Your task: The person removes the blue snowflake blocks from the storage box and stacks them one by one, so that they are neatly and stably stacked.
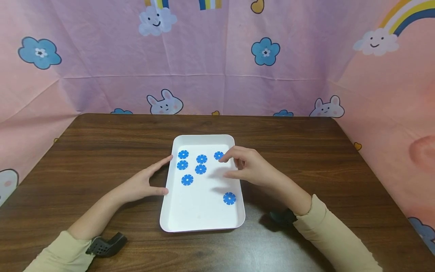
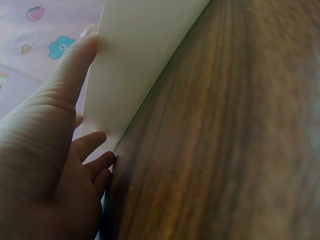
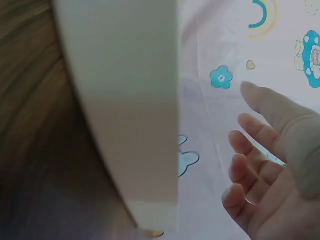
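Head view: a shallow white tray [image 1: 204, 209], smooth-walled and rectangular with rounded corners, is set on a dark brown table [image 1: 102, 151] whose top is marked with streaky wood grain. Behind it, a creased pink and lilac cloth [image 1: 197, 56] is hung, printed with rabbits, clouds, hearts, rainbows and blue flowers. Pale sleeves are worn on both arms, and a black strap-like device [image 1: 107, 245] is seen at the left cuff.

The tray's left edge is touched by the left hand [image 1: 144, 185], its thumb and fingers spread wide along the outside. Above the right part of the tray, the right hand [image 1: 253, 166] is held with bent fingers and a gap between thumb and fingertips; nothing is gripped. By its fingertips, one disc [image 1: 218, 155] near the far right corner is partly covered. In the right wrist view, the tray's inside is hidden by its wall.

Seven flat blue discs [image 1: 189, 181], round with notched edges, are seen inside the tray: six are scattered over the far half, and one is placed apart, near the right wall.
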Demonstrator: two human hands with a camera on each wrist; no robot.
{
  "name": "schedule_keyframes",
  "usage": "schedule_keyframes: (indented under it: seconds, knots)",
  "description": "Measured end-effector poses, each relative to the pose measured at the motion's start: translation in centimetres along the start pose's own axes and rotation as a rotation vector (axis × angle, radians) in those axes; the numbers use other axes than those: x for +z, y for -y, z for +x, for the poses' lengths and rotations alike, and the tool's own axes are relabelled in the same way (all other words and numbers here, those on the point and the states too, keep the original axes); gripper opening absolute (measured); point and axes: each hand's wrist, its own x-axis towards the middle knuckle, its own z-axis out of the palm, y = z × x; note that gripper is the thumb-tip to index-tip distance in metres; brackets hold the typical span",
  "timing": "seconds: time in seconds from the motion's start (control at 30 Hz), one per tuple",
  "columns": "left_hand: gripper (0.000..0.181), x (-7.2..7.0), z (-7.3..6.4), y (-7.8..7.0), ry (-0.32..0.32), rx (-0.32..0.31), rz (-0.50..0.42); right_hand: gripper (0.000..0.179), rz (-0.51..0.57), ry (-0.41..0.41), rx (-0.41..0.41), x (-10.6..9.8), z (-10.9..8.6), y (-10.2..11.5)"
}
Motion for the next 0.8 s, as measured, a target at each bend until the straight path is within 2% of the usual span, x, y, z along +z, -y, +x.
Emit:
schedule_keyframes:
  seconds: [0.27,0.5,0.8]
  knots:
    - [0.097,0.0,0.0,0.0,-0.002,0.003,0.011,0.034,-0.047,0.079,-0.024,0.5,1.9,2.0]
    - [0.096,0.0,-0.1,-0.1,-0.003,-0.007,0.02,0.032,-0.058,0.155,0.024,0.8,3.5,3.2]
    - [0.096,0.0,-0.1,-0.2,0.0,-0.027,0.032,0.032,-0.037,0.24,0.043,1.3,5.5,4.0]
